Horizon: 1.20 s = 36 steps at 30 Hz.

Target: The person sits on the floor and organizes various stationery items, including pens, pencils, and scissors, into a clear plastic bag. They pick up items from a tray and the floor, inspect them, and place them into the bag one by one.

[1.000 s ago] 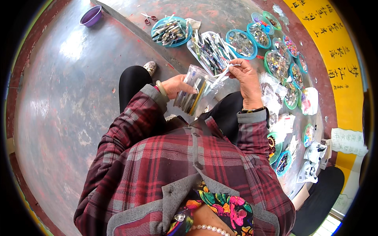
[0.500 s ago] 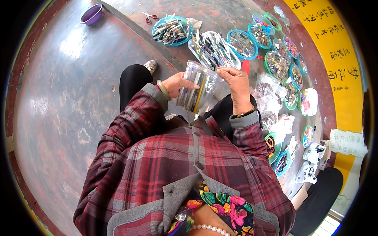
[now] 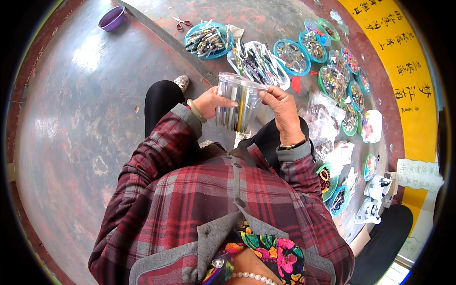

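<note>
Held over the seated person's lap, the clear bag has its far edge pointing away from the body, toward the white tray's near edge. Its pens run lengthwise, almost straight out. The left hand's thumb clamps the bag, fingers hidden behind; the right hand pinches its far right corner.

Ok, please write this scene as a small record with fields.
Left hand: holds clear rectangular plastic bag by its left side
Right hand: pinches the bag's upper right corner
Bag contents: slim pen-like sticks, one yellowish
Ahead: round blue plastic basin and white rectangular tray, both piled with similar sticks
Upper left: round purple plastic bowl
Near blue basin: red-handled scissors
</note>
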Motion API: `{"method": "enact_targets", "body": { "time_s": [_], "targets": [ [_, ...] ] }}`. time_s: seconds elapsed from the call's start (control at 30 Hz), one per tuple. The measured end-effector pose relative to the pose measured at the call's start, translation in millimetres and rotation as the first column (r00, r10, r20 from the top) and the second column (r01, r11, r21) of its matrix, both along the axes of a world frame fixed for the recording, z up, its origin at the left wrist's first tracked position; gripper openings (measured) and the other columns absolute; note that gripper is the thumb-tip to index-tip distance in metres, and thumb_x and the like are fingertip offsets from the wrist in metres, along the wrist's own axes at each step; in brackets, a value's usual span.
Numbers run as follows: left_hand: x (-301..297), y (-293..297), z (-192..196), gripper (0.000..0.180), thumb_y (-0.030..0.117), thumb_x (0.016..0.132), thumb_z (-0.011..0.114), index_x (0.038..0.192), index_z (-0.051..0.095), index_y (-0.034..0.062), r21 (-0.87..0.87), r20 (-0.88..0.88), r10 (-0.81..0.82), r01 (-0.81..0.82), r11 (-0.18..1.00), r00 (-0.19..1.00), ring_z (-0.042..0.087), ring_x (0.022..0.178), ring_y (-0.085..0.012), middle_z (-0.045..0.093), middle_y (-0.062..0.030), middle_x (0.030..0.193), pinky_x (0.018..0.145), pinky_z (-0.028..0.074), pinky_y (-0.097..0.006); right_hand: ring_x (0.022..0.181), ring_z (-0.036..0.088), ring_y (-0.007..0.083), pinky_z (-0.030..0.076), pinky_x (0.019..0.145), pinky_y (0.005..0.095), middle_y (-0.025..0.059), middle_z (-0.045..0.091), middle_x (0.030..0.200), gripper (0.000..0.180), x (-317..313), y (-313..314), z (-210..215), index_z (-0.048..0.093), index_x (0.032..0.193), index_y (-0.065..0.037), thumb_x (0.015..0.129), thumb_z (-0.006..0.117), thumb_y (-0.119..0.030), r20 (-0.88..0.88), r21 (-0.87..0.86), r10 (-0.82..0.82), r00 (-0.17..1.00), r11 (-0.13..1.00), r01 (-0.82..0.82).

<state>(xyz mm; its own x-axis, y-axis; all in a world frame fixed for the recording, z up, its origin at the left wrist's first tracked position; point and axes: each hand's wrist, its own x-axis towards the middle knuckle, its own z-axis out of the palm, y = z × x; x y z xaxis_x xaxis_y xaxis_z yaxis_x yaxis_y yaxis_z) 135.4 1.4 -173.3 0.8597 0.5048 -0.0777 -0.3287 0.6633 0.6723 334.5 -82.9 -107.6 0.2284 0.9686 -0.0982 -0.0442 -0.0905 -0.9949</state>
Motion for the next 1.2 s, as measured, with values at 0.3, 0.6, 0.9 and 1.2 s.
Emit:
{"method": "enact_targets", "body": {
  "time_s": [0.3,0.6,0.9,1.2],
  "targets": [
    [-5.5,0.1,11.5,0.053,-0.004,0.07,0.063,0.121,0.05,0.0016,0.024,0.102,0.005,-0.007,1.0,0.995,0.055,0.107,-0.0209,0.059,-0.0092,0.115,0.095,0.041,-0.037,0.063,0.054,0.0064,0.042,0.058,0.0209,0.001,0.062,0.071,0.016,-34.6,-6.1,30.0,0.067,0.088,0.002,0.085,0.064,-0.013,0.287,0.294,-0.122,0.95,0.955,0.034],
    [-14.8,-0.4,27.7,0.059,-0.006,0.07,0.062,0.126,0.046,0.0022,0.059,0.057,0.043,-0.046,0.997,0.997,0.054,0.108,-0.0189,0.057,-0.0078,0.117,0.095,0.04,-0.035,0.064,0.059,0.0096,0.045,0.058,0.0226,0.0055,0.064,0.073,0.02,2.3,6.3,19.8,0.065,0.091,0.003,0.091,0.054,-0.014,0.132,0.295,-0.276,0.952,0.928,0.228],
    [-13.2,7.0,16.7,0.049,-0.005,0.071,0.062,0.118,0.054,0.004,0.033,0.021,0.171,-0.172,0.985,0.985,0.056,0.101,-0.0176,0.061,-0.0046,0.108,0.091,0.042,-0.034,0.077,0.063,0.0304,0.049,0.069,0.0364,0.0145,0.065,0.082,0.021,129.9,67.4,-96.0,0.068,0.093,-0.01,0.076,0.06,-0.02,0.826,-0.076,0.054,0.561,0.997,0.016],
    [-8.0,8.2,10.8,0.044,0.001,0.073,0.061,0.116,0.054,0.0028,0.055,-0.066,0.176,-0.172,0.984,0.982,0.059,0.097,-0.0215,0.061,-0.0072,0.107,0.087,0.046,-0.037,0.083,0.062,0.0344,0.051,0.071,0.0423,0.0152,0.063,0.09,0.018,78.5,92.3,-168.3,0.068,0.085,-0.012,0.075,0.053,-0.008,0.896,-0.443,0.43,-0.109,0.86,-0.255]
  ]
}}
